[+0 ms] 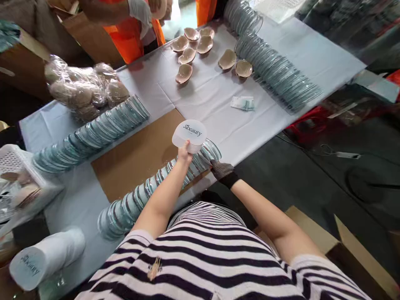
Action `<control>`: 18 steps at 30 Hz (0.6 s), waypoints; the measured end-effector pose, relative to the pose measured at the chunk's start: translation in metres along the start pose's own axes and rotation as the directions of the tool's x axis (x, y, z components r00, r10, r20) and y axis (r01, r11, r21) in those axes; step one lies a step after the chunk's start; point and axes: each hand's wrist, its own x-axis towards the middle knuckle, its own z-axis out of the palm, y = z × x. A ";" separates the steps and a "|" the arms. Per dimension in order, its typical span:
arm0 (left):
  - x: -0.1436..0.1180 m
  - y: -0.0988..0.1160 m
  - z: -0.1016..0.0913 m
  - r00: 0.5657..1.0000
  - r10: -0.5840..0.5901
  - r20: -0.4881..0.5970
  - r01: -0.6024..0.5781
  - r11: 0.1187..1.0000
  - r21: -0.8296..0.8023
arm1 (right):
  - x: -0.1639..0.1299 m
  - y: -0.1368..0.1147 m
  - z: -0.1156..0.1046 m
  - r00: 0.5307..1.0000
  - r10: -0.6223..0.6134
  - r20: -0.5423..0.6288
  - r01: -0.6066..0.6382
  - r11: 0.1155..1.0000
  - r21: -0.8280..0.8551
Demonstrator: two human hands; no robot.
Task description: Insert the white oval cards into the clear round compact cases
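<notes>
My bare left hand (185, 155) is closed around a short stack of white rounded cards (189, 134), the top one printed "sbeauty". The stack is held over the near row of clear plastic shells (142, 193), which lean nested along the table's front edge. My right hand (222, 171), in a dark striped glove, pinches the rim of a shell at the right end of that row. Its fingertips are partly hidden by the plastic. Beneath the row lies a brown cardboard sheet (134, 158).
Other shell rows stand at left (90, 135) and far right (278, 71). Several beige cups (183, 73) sit at the back, beside a wrapped bundle of cups (86, 89). A white card roll (51, 254) and a white basket (40, 171) are at left. A co-worker's gloved hand (140, 11) shows behind.
</notes>
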 end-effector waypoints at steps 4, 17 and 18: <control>0.002 -0.003 -0.001 1.000 -0.008 -0.019 0.008 1.000 0.004 | 0.005 -0.012 -0.012 0.998 0.050 0.022 -0.051 0.999 0.009; 0.003 -0.005 -0.007 1.000 -0.007 -0.011 0.007 1.000 -0.004 | 0.028 -0.016 0.024 0.995 0.042 0.088 -0.086 0.801 0.592; 0.003 -0.006 -0.007 1.000 0.002 -0.005 -0.002 1.000 -0.003 | 0.026 -0.015 0.024 0.994 0.006 0.107 -0.073 0.763 0.643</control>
